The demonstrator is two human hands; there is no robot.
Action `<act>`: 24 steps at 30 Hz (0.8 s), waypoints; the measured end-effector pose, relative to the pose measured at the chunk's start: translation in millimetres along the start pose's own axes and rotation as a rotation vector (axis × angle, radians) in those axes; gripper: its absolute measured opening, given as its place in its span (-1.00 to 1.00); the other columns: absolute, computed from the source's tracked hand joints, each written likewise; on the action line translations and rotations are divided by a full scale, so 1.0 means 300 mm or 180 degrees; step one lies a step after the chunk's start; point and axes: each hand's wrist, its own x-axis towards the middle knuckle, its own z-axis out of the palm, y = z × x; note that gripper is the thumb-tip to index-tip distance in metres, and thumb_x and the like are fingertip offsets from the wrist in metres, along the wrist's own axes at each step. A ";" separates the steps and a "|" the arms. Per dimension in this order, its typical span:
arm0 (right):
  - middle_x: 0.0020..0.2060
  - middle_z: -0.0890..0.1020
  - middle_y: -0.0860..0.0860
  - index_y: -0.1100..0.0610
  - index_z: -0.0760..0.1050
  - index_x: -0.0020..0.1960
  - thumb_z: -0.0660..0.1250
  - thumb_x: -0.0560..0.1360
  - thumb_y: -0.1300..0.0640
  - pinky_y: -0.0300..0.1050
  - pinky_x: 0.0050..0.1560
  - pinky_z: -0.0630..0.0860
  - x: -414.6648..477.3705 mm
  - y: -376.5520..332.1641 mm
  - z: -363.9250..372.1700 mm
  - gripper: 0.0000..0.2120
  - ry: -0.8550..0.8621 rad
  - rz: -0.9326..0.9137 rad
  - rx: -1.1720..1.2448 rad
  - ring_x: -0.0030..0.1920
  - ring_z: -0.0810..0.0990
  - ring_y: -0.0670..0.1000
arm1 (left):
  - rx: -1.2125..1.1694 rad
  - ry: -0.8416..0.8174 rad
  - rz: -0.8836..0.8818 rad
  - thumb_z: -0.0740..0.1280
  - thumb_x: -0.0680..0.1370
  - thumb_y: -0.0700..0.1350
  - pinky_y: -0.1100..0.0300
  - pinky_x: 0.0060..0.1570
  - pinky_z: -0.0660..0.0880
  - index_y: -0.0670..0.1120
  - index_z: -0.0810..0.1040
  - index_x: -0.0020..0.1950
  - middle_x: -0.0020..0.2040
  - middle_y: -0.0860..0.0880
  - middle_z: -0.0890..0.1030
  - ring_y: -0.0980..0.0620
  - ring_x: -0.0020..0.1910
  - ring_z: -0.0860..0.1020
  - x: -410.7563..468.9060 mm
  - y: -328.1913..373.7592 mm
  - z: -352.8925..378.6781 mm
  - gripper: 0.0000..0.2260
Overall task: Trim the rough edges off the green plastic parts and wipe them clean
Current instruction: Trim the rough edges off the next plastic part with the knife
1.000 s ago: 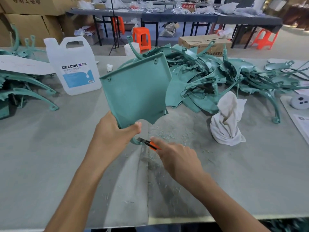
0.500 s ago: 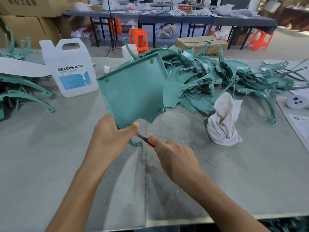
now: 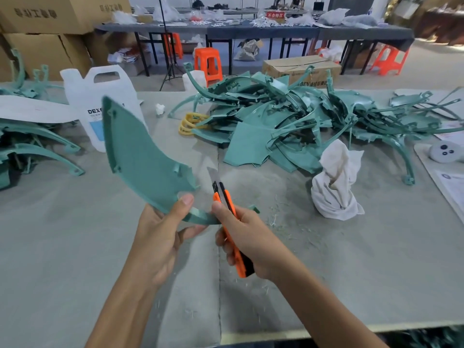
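Green part (image 3: 140, 156): turned since a second ago, now nearly edge-on above the near table (image 3: 75, 247); left hand (image 3: 160, 237) fingers (image 3: 186, 203) pinch its lower rim. Orange knife (image 3: 229, 204): gripped in right hand (image 3: 248, 242), blade drawn off the edge. Probably repositioning for another edge; rag (image 3: 334, 187) unused, right.

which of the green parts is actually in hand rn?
The curved panel, pinched at its lower edge by the left hand and held above the table. The others lie untouched in the big heap and the left pile.

Curved green panel (image 3: 140, 156) held aloft, tilted, green parts (image 3: 288, 121) heaped behind
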 end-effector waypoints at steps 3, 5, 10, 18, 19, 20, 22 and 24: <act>-0.34 0.53 0.06 0.17 0.49 -0.03 0.37 0.60 -0.09 -0.12 -0.49 0.46 0.008 0.008 -0.009 -0.69 0.0152 -0.0308 -0.0178 -0.50 0.44 -0.01 | -0.0087 -0.0201 0.0103 0.61 0.34 0.02 -0.11 0.12 0.61 0.02 0.60 0.16 0.11 -0.06 0.69 -0.16 0.11 0.67 -0.015 -0.020 -0.050 -0.57; -0.41 0.45 0.05 0.13 0.43 -0.10 0.42 0.58 -0.03 -0.11 -0.49 0.46 0.015 0.006 -0.040 -0.73 0.0201 -0.0562 -0.0322 -0.50 0.42 0.00 | -0.0221 -0.0038 0.0184 0.70 0.19 -0.02 -0.05 0.15 0.60 0.14 0.52 0.22 0.15 -0.02 0.66 -0.11 0.19 0.64 -0.034 -0.032 -0.112 -0.34; -0.47 0.41 -0.04 -0.06 0.38 -0.20 0.43 0.56 -0.03 -0.18 -0.51 0.43 0.034 -0.011 -0.126 -0.73 0.0302 -0.0930 -0.1092 -0.52 0.42 -0.03 | 0.0326 0.0074 0.0487 0.69 0.18 -0.16 -0.09 0.16 0.56 0.38 0.14 0.53 0.36 0.08 0.58 -0.06 0.36 0.53 -0.120 -0.031 -0.275 0.13; -0.35 0.50 -0.07 -0.16 0.41 -0.06 0.37 0.56 -0.19 0.06 -0.34 0.58 0.054 0.035 -0.136 -0.82 0.0552 -0.0825 -0.2014 -0.41 0.48 -0.07 | 0.0481 0.0145 0.0700 0.68 0.06 0.14 0.02 0.12 0.60 0.16 0.35 0.23 0.16 0.24 0.60 0.16 0.12 0.61 -0.204 -0.118 -0.198 -0.17; -0.34 0.53 -0.06 -0.21 0.41 0.01 0.33 0.57 -0.22 0.00 -0.34 0.55 0.047 0.048 -0.137 -0.85 0.0575 -0.0845 -0.2189 -0.42 0.49 -0.10 | 0.0734 0.0283 0.0793 0.62 0.12 0.05 0.24 0.07 0.59 0.19 0.31 0.22 0.15 0.29 0.58 0.25 0.07 0.60 -0.211 -0.127 -0.188 -0.23; -0.35 0.55 -0.06 -0.27 0.38 0.12 0.27 0.60 -0.25 -0.06 -0.36 0.52 0.038 0.061 -0.138 -0.85 0.0585 -0.0880 -0.2362 -0.44 0.50 -0.12 | 0.0962 0.0356 0.0797 0.57 0.15 0.00 0.38 -0.01 0.55 0.26 0.27 0.22 0.16 0.34 0.53 0.31 0.03 0.59 -0.219 -0.129 -0.177 -0.26; -0.37 0.55 -0.06 -0.31 0.30 0.27 0.14 0.65 -0.25 -0.09 -0.34 0.48 0.011 0.086 -0.140 -0.79 0.0522 -0.0991 -0.2871 -0.43 0.51 -0.10 | 0.1314 0.0339 0.0760 0.53 0.18 0.00 0.50 -0.09 0.49 0.35 0.21 0.19 0.14 0.39 0.44 0.36 0.00 0.57 -0.232 -0.132 -0.155 -0.27; -0.34 0.52 -0.11 -0.25 0.30 0.28 0.09 0.67 -0.23 0.00 -0.28 0.47 -0.019 0.104 -0.133 -0.78 0.0364 -0.1085 -0.3501 -0.34 0.54 -0.01 | 0.1523 0.0330 0.0894 0.59 0.25 -0.23 0.54 -0.11 0.47 0.20 0.19 0.23 0.18 0.29 0.39 0.37 0.02 0.56 -0.242 -0.157 -0.153 -0.22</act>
